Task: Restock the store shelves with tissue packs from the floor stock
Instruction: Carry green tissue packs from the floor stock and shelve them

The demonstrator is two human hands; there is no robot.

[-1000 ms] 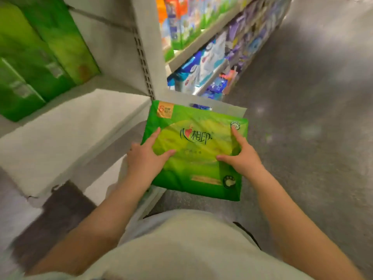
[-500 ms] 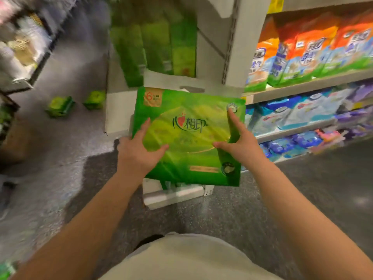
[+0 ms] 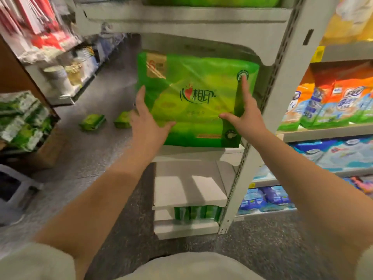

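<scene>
A big green tissue pack (image 3: 193, 98) is up in the air, held flat between two hands. It is in front of a shelf bay of the grey end rack, near the bay's right edge, beside the upright post (image 3: 276, 110).

The left hand (image 3: 148, 120) holds the pack's left edge. Its fingers are spread flat and reach up the side, and the thumb lies across the front near the bottom. The right hand (image 3: 245, 116) holds the right edge the same way, with one finger pointing up to the round mark in the pack's top right corner. Both hands press in from the sides (I cannot see any fingers behind the pack).

The step now looks like sliding the pack onto the shelf (image 3: 181, 156) just under it. To do it well, keep the pack level and push it straight in. Its right edge is close to the post, so move it a little to the left, or it may catch. Keep both hands squeezing until the bottom sits on the shelf board, because the plastic wrap looks slippery.

There is more to do. Two small green packs (image 3: 92, 122) lie on the floor near the left aisle. More green packs (image 3: 195, 212) sit on the low shelf at the bottom of the rack, and another row (image 3: 212, 1) shows at the top edge.
</scene>
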